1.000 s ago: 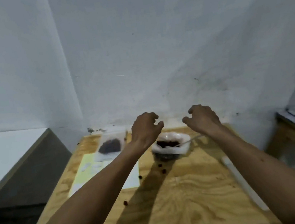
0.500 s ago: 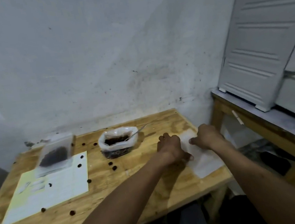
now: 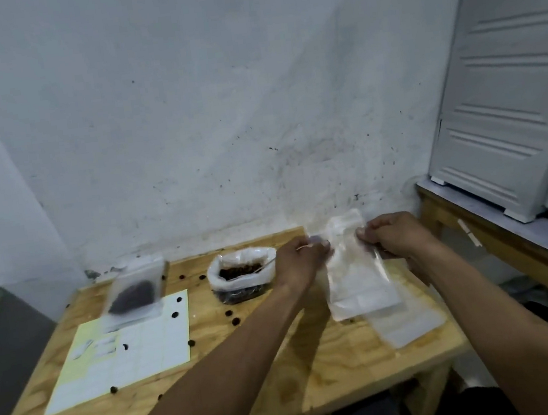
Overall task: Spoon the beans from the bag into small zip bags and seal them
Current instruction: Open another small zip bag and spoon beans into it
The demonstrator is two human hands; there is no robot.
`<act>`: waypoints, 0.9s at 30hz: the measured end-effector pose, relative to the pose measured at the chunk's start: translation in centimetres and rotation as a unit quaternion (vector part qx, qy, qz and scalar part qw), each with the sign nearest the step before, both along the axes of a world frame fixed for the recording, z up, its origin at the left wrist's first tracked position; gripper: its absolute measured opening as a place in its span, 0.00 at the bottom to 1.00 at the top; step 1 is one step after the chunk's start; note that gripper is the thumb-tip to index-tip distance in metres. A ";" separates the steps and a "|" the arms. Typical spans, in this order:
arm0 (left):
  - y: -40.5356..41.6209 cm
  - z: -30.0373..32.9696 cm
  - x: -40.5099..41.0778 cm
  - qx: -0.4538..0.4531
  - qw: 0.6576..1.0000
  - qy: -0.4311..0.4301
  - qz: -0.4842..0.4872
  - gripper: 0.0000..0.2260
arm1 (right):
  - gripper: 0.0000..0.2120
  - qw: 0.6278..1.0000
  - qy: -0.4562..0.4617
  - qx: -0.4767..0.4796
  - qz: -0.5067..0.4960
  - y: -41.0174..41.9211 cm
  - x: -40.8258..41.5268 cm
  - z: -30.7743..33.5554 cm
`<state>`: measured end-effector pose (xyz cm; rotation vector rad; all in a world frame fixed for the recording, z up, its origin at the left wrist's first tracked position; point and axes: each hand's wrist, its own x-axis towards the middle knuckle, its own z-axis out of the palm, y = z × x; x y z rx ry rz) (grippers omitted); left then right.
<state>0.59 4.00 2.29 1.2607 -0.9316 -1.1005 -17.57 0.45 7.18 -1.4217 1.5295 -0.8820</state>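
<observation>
Since a moment ago we've lifted an empty zip bag (image 3: 354, 266) off the bench's right edge, left hand (image 3: 301, 262) and right hand (image 3: 395, 235) pinching its mouth; next we part it, with the bean bag (image 3: 241, 278) mid-bench behind.

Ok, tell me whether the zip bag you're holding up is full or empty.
Empty: the zip bag between the left hand and right hand looks clear and flat, with no beans visible inside.

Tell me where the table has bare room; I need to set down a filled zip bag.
Best patch: bare wood at the near edge, between the paper sheet and the empty bags. Crowded: around the bean bag, ringed by loose beans, and the far right, under both hands.
</observation>
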 end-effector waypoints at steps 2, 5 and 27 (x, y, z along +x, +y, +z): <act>0.5 1.6 1.5 -0.038 0.999 -0.008 0.013 0.06 | 0.14 0.998 0.039 -0.046 -0.006 0.1 1.6 0.5; 0.7 4.1 4.4 -0.097 0.991 -0.062 0.062 0.05 | 0.20 0.986 0.106 -0.130 -0.014 1.1 4.8 2.8; 7.0 10.3 15.4 -0.075 0.953 -0.294 0.014 0.18 | 0.15 0.961 -0.137 -0.097 0.219 3.4 18.3 6.9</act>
